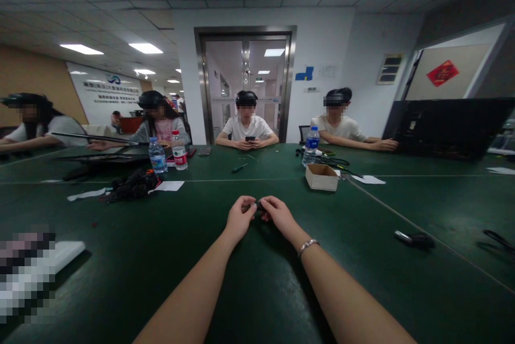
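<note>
Over the green table (257,290), my left hand (240,217) and my right hand (279,215) meet close together in front of me. Between their fingertips is a small dark object (259,206), too small and too covered by the fingers to name. Both hands are closed in a pinch on it, the left from one side and the right from the other. A metal bracelet (308,247) circles my right wrist. Past the hands, a small screwdriver-like tool (240,168) lies on the tabletop.
An open cardboard box (322,178) and a water bottle (311,146) stand ahead right. Two bottles (179,151) and a black heap of gear (132,185) are ahead left. A black-handled metal item (415,239) lies at right. Several people sit opposite, beside a monitor (448,128).
</note>
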A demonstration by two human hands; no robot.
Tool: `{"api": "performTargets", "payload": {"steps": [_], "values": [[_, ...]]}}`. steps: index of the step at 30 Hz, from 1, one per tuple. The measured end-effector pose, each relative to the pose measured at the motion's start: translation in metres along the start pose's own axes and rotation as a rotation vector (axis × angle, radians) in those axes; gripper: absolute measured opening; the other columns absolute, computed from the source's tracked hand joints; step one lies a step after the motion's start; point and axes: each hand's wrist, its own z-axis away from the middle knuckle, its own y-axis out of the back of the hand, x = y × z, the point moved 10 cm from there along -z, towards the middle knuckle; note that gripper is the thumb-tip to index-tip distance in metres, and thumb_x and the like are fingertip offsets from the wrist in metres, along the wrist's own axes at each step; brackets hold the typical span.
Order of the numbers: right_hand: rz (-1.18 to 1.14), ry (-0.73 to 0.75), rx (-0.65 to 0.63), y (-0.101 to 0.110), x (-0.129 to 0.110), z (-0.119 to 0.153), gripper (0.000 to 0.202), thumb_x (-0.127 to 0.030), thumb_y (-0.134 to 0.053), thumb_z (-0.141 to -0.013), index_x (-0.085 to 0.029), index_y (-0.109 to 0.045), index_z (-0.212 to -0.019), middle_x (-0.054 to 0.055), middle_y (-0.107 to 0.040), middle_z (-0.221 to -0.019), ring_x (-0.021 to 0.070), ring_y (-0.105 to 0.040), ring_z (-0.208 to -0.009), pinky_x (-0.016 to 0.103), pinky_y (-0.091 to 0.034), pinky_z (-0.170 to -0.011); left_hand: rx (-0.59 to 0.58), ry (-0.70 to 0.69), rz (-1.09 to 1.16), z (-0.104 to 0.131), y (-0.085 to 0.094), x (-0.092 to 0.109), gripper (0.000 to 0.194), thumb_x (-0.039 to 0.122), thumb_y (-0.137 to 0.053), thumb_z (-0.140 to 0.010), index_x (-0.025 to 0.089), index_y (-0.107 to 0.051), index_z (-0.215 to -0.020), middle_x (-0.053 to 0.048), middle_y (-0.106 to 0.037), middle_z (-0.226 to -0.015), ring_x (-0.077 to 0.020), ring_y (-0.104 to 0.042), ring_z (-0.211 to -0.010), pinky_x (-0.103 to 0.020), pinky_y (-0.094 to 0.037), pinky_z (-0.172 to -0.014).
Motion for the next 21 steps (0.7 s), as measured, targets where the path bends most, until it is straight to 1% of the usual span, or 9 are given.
{"api": "performTargets", "payload": {"steps": [2, 5, 8, 10, 12, 15, 18, 21], "values": [[-0.004, -0.007, 0.0, 0.0, 0.0, 0.0, 0.033, -0.047, -0.06, -0.072, -0.016, -0.058, -0.082, -0.002, -0.057, -0.062, 0.0083, -0.052, -0.049, 0.022, -0.041, -0.048, -0.008, -0.006, 0.011, -0.001, -0.001, 0.0, 0.027, 0.028, -0.07, -0.069, 0.016, -0.06, -0.091, -0.009, -0.062, -0.098, -0.0159, -0.061, -0.082, -0.025, -0.051, -0.063], [-0.014, -0.009, -0.002, 0.0, -0.002, 0.002, 0.034, -0.048, -0.06, -0.072, -0.016, -0.058, -0.082, -0.002, -0.058, -0.063, 0.0085, -0.053, -0.049, 0.022, -0.041, -0.048, -0.011, 0.027, 0.003, -0.002, 0.0, -0.004, 0.028, 0.03, -0.069, -0.071, 0.015, -0.059, -0.092, -0.01, -0.062, -0.1, -0.0157, -0.061, -0.081, -0.025, -0.051, -0.063], [-0.008, -0.008, 0.004, 0.0, -0.003, 0.002, 0.034, -0.048, -0.06, -0.072, -0.016, -0.059, -0.082, -0.002, -0.057, -0.062, 0.0086, -0.053, -0.05, 0.022, -0.042, -0.048, -0.017, 0.075, -0.014, -0.002, -0.001, -0.008, 0.027, 0.033, -0.064, -0.075, 0.014, -0.059, -0.093, -0.009, -0.062, -0.093, -0.0131, -0.061, -0.071, -0.024, -0.049, -0.059], [-0.002, -0.006, 0.002, 0.0, -0.003, 0.002, 0.033, -0.047, -0.06, -0.072, -0.015, -0.059, -0.082, -0.002, -0.057, -0.062, 0.0086, -0.053, -0.05, 0.021, -0.042, -0.048, -0.023, 0.073, -0.024, -0.001, -0.001, -0.006, 0.025, 0.033, -0.063, -0.075, 0.014, -0.059, -0.091, -0.006, -0.062, -0.087, -0.0116, -0.06, -0.066, -0.022, -0.047, -0.056], [-0.002, -0.005, 0.0, 0.0, -0.003, 0.002, 0.032, -0.046, -0.06, -0.073, -0.015, -0.059, -0.083, -0.002, -0.057, -0.062, 0.0085, -0.053, -0.05, 0.021, -0.041, -0.048, -0.018, 0.039, -0.029, 0.0, -0.001, -0.002, 0.022, 0.031, -0.065, -0.074, 0.015, -0.059, -0.088, -0.005, -0.062, -0.085, -0.0118, -0.059, -0.068, -0.021, -0.047, -0.056], [-0.011, -0.006, -0.004, 0.0, -0.003, 0.002, 0.031, -0.045, -0.06, -0.074, -0.015, -0.059, -0.083, -0.002, -0.057, -0.063, 0.0084, -0.053, -0.051, 0.021, -0.041, -0.048, -0.021, -0.004, -0.013, 0.001, -0.001, 0.002, 0.022, 0.028, -0.068, -0.071, 0.015, -0.06, -0.088, -0.007, -0.063, -0.092, -0.0133, -0.06, -0.075, -0.022, -0.048, -0.06], [-0.015, 0.0, 0.0, 0.0, -0.003, 0.002, 0.03, -0.045, -0.06, -0.074, -0.016, -0.059, -0.082, -0.002, -0.057, -0.062, 0.0086, -0.053, -0.05, 0.021, -0.041, -0.048, -0.022, 0.006, 0.012, -0.002, -0.001, -0.002, 0.027, 0.03, -0.07, -0.07, 0.016, -0.06, -0.09, -0.009, -0.063, -0.099, -0.0147, -0.061, -0.079, -0.023, -0.049, -0.062], [-0.013, -0.002, 0.011, 0.001, -0.002, 0.002, 0.031, -0.046, -0.061, -0.073, -0.016, -0.059, -0.082, -0.002, -0.057, -0.061, 0.009, -0.053, -0.05, 0.022, -0.041, -0.048, -0.023, 0.046, 0.018, -0.004, -0.001, -0.009, 0.028, 0.034, -0.068, -0.072, 0.015, -0.06, -0.091, -0.009, -0.063, -0.095, -0.0132, -0.062, -0.073, -0.022, -0.048, -0.058]]}}
